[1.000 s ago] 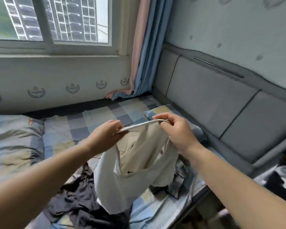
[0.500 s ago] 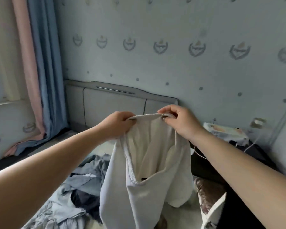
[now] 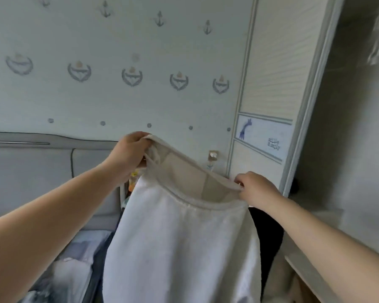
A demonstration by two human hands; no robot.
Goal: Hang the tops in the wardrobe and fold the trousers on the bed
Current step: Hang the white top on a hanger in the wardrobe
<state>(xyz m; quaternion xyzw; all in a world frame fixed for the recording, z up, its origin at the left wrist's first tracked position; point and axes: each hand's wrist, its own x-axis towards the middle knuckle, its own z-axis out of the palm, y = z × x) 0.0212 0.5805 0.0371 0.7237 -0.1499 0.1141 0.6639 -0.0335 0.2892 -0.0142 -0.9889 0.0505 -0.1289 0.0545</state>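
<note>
White top (image 3: 179,248) hangs lengthwise downward, hem opening uppermost.

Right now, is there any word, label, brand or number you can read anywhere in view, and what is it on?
Nothing is readable.
Pale sliding wardrobe door: small dark print on its white middle band, two short lines, too blurred to read; a blue scribble beside it is a drawing, not text.
White knit garment held by left hand and right hand: no label showing.

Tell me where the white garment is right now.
In the head view the white garment hangs mid-frame, held up by its ribbed edge between the left hand and the right hand, in front of the wardrobe at right.
</note>
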